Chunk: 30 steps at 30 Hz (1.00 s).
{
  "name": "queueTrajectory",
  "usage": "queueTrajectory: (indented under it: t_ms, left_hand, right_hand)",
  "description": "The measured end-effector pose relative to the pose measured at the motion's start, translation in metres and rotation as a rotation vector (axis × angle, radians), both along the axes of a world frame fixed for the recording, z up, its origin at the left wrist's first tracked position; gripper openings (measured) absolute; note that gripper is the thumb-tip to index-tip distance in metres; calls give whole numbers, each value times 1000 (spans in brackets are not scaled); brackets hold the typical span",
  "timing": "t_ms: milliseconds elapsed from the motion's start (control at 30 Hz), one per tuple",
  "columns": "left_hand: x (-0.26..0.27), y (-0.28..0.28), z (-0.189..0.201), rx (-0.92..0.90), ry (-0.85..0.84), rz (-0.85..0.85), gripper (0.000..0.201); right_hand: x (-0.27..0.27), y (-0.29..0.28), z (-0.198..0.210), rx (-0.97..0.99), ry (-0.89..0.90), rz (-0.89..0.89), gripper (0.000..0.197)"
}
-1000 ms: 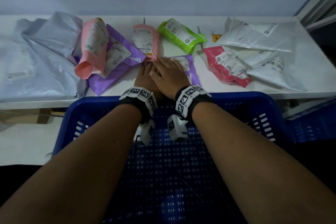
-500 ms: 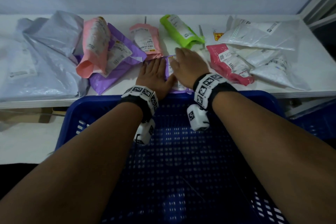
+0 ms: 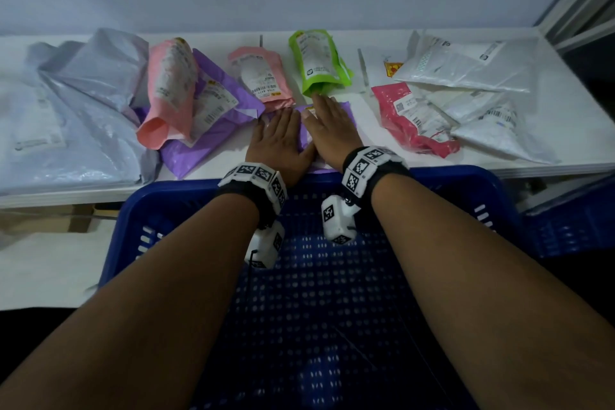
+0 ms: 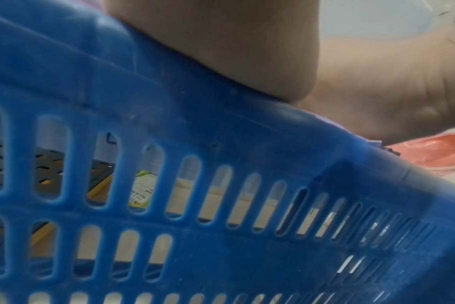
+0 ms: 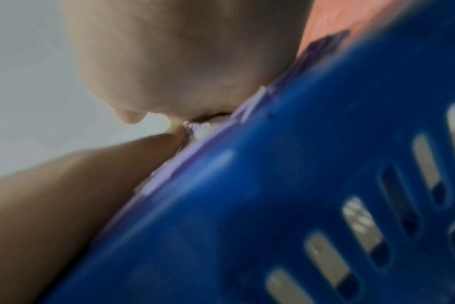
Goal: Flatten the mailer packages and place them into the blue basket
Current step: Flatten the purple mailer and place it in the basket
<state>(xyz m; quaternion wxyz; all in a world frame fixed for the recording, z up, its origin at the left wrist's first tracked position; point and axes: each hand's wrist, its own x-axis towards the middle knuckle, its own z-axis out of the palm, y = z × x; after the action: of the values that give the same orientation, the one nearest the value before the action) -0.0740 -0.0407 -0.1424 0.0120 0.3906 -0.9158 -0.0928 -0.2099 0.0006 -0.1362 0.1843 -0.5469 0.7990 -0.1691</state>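
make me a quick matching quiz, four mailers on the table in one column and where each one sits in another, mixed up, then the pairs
Things:
1. small purple mailer
2. green mailer
3. red mailer
4. rolled pink mailer

Places:
A. lying on the big purple mailer, left of the hands
B. right of the hands, next to the white mailers
C. pressed flat under the left hand and right hand, at the table edge by the blue basket
D. just beyond the right hand's fingertips

Pairs: 1-C, 2-D, 3-B, 4-A
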Motion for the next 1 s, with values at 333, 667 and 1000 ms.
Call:
queueTrajectory:
  t_ms: [333,667,1000]
  left_hand:
    - [0,-3,-2,39,2,-1,97]
    - [1,1,5,21,-21,-1,83]
    - [3,-13,2,58,-88,-84,128]
  right_hand:
    - [-16,21,10,25,41,-41,61]
    - [-3,31,6,-144,360,59,58]
    - [-24,41,0,78,238,-50,72]
